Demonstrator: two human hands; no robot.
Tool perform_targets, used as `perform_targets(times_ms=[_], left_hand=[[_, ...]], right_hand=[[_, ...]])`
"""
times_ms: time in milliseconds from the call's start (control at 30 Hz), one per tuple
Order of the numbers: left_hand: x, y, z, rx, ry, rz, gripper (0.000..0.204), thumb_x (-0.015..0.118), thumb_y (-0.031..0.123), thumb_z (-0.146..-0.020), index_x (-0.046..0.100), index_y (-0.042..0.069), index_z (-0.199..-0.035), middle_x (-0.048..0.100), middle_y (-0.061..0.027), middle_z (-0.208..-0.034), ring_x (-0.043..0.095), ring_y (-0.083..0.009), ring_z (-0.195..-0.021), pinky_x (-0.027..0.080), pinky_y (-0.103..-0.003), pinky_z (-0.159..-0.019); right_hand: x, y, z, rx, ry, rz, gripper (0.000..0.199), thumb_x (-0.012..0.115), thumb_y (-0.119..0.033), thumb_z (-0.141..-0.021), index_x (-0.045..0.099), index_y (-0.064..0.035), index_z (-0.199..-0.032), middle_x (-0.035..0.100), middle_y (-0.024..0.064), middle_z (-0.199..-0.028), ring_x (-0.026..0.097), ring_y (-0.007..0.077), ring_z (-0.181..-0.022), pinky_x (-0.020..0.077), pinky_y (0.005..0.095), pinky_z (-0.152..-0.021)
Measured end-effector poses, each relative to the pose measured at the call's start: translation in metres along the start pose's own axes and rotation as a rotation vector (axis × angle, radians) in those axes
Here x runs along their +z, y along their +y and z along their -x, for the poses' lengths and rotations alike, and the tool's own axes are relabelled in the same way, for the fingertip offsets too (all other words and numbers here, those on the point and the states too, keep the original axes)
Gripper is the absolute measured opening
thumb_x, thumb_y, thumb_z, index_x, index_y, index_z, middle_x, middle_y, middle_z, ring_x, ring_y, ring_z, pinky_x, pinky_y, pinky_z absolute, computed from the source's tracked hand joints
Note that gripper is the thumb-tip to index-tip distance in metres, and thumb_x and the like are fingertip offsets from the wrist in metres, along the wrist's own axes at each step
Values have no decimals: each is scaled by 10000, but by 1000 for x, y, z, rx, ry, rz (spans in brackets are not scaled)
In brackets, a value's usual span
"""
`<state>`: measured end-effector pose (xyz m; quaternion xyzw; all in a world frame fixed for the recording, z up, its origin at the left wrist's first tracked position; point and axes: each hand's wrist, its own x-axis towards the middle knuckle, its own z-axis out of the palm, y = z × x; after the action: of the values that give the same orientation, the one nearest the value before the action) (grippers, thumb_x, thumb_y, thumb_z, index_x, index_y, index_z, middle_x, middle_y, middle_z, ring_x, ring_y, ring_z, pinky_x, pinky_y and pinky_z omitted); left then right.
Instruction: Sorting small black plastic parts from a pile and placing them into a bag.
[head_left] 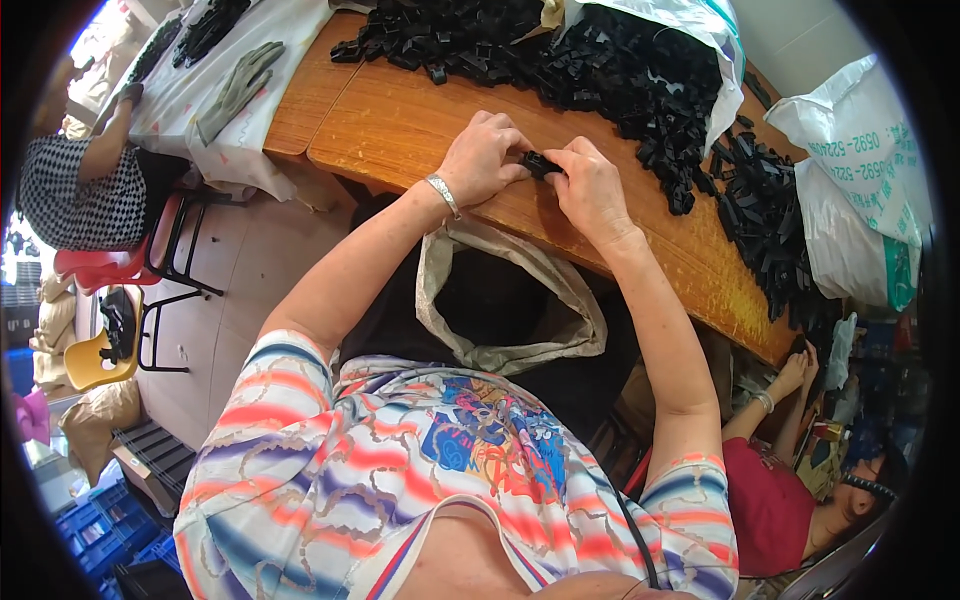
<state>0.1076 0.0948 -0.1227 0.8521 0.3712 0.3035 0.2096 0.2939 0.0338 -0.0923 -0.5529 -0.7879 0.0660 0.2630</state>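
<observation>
Over the near edge of a brown wooden table [400,125], my two hands meet on one small black plastic part [540,165]. My left hand [484,160], with a silver bracelet at the wrist, grips its left end between thumb and fingers. Pinching the right end is my right hand [590,185]. The part's finer shape is mostly hidden by my fingertips. Beyond my hands a large heap of similar black plastic parts [600,60] spreads over the table. Below the table edge, an open woven sack [440,300] gapes at my lap, dark inside.
White woven sacks [850,190] stand at the right, beside more black parts [760,200]. A co-worker in red [765,500] reaches to the table at lower right. Another in a checked top [70,190] sits at left, by a cloth-covered table with a grey glove [235,90].
</observation>
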Motion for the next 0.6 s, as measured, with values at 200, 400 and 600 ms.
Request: perform_targets(times_ms=[200, 400, 600], left_hand=[[1, -6, 5, 58, 48, 2, 233, 758, 145, -736, 719, 56, -947, 629, -91, -983, 536, -297, -1005, 458, -373, -914], [-18, -12, -8, 133, -184, 93, 241, 655, 46, -749, 712, 53, -983, 641, -126, -1013, 586, -323, -1009, 492, -391, -914], [-12, -18, -48, 114, 21, -111, 269, 561, 8, -826, 661, 62, -1070, 611, -148, -1010, 612, -330, -976, 524, -396, -864]], right_hand=[[20, -13, 10, -139, -26, 312, 349, 550, -9, -819, 596, 18, -1164, 565, 149, -1023, 595, 314, -962, 558, 400, -766], [5, -13, 26, -13, -31, 66, 260, 640, -66, -818, 679, -55, -1076, 610, 158, -910, 636, 363, -865, 538, 442, -740], [2, -55, 105, -65, -160, -154, 238, 746, -122, -780, 678, -52, -997, 627, 147, -916, 658, 361, -805, 546, 437, -699]])
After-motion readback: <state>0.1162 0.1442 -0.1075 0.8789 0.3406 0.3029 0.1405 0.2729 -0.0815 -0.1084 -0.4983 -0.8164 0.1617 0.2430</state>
